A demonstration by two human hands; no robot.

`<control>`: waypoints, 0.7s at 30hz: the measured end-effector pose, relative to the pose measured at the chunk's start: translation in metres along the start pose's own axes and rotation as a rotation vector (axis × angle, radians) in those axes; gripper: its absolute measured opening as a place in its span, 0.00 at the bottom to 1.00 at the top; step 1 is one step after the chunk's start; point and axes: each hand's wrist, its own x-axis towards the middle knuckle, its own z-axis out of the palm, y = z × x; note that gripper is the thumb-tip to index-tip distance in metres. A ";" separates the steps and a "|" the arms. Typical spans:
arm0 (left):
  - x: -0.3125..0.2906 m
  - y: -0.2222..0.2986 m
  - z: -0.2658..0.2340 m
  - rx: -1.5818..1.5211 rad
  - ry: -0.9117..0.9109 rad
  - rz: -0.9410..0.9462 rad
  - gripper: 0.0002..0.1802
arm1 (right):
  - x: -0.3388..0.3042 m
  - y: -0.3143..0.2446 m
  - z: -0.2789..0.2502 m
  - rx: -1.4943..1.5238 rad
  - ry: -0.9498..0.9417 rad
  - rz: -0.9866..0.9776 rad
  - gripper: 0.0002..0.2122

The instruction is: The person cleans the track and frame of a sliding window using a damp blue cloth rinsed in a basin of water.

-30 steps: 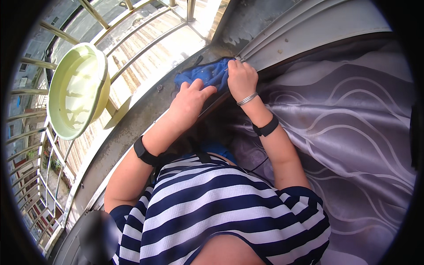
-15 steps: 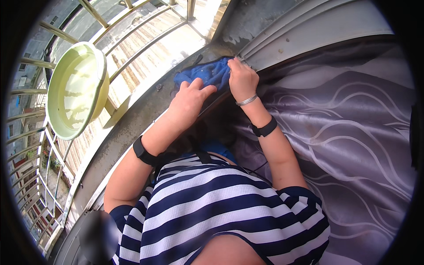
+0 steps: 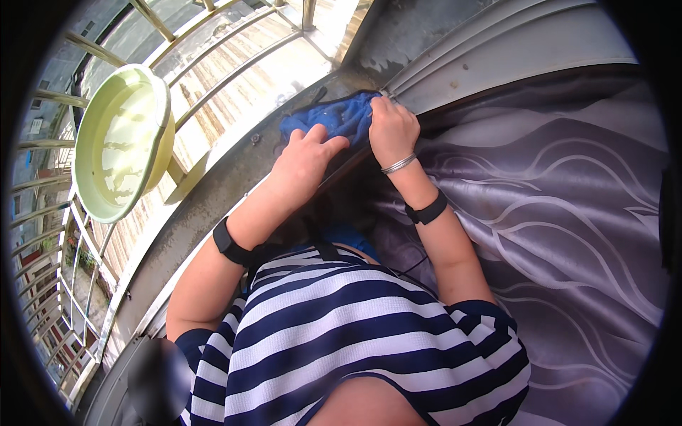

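Observation:
A bunched, wet-looking blue cloth [image 3: 332,118] lies on the stained sill [image 3: 234,153] at the corner of the window frame. My left hand [image 3: 304,162] bends its fingers over the cloth's near left part, with the thumb pointing right; the fingertips are partly hidden. At the cloth's right end, my right hand [image 3: 393,131] is closed, pinching the fabric against the end of the window track [image 3: 440,78]. What lies beneath the fingers there cannot be seen.
A pale green basin [image 3: 114,160] holding water stands tilted in view at the left, by the metal railing bars [image 3: 85,50]. A shiny purple-grey curtain [image 3: 554,192] with wavy lines hangs along the right. Wooden-looking slats [image 3: 234,64] lie beyond the sill.
My right hand has shifted very slightly to the right and nearer. The left hand and the cloth stay almost in place. The water's reflections in the basin look different.

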 end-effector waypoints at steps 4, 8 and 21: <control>-0.001 -0.001 0.001 -0.005 0.002 0.004 0.29 | 0.001 0.000 0.002 0.177 0.018 0.023 0.01; -0.001 -0.002 0.004 0.009 0.020 0.001 0.30 | -0.007 0.009 0.004 0.078 0.061 0.017 0.00; -0.001 -0.002 0.003 0.006 -0.005 0.001 0.30 | -0.011 0.015 0.010 0.108 0.121 -0.020 0.06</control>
